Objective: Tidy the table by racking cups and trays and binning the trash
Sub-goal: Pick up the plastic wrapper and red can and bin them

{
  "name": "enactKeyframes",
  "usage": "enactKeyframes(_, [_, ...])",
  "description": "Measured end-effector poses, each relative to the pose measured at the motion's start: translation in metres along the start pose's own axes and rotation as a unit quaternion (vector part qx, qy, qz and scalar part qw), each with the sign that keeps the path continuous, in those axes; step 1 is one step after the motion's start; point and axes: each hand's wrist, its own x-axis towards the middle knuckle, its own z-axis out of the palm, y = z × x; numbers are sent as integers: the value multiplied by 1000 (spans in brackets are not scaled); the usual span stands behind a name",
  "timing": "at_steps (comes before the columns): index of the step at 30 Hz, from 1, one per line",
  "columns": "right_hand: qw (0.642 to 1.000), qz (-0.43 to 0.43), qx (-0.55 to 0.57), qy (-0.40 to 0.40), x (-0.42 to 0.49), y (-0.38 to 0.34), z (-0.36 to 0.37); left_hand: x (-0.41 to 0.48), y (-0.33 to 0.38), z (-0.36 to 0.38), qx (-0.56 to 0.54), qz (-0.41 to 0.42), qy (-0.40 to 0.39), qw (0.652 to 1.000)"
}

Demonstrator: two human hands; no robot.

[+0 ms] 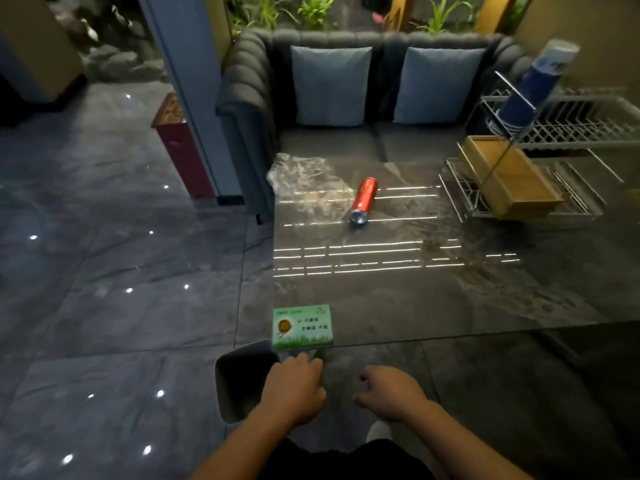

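A red can (363, 199) lies on its side in the middle of the dark glossy table (450, 299). Crumpled clear plastic wrap (301, 176) sits at the far left corner. A green box (302, 328) rests at the near left corner. On the right, a wire rack (571, 129) holds wooden trays (509, 181) and a stack of blue cups (533, 88). A dark bin (239, 379) stands on the floor under the near left corner. My left hand (294, 389) hovers beside the bin, fingertips just short of the green box, holding nothing. My right hand (391, 393) hangs loosely curled and empty.
A grey sofa (263, 98) with two blue cushions stands behind the table. A red cabinet (180, 143) and a pillar (187, 81) are at the left. Glossy tiled floor (104, 306) spreads to the left.
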Motion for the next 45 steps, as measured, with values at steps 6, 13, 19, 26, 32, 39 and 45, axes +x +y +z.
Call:
enactKeyframes(6, [997, -45, 8, 56, 6, 64, -64, 49, 64, -36, -25, -34, 35, 998])
enactKeyframes(13, [997, -46, 7, 69, 36, 101, -121, 101, 96, -70, -21, -54, 37, 998])
enactKeyframes(19, [993, -27, 56, 96, 80, 95, -152, 142, 75, -86, -19, -62, 33, 997])
enactKeyframes(26, [981, 37, 130, 141, 149, 64, -207, 202, 13, -135, -47, -88, 164, 981])
enactKeyframes(32, [969, 46, 161, 179, 211, 35, -262, 259, -31, -183, -38, -97, 244, 964])
enactKeyframes(39, [961, 90, 197, 174, 274, 19, -297, 316, -51, -213, -55, -124, 200, 970])
enactKeyframes(45, [946, 146, 224, 183, 304, 15, -299, 345, -55, -216, -107, -163, 151, 969])
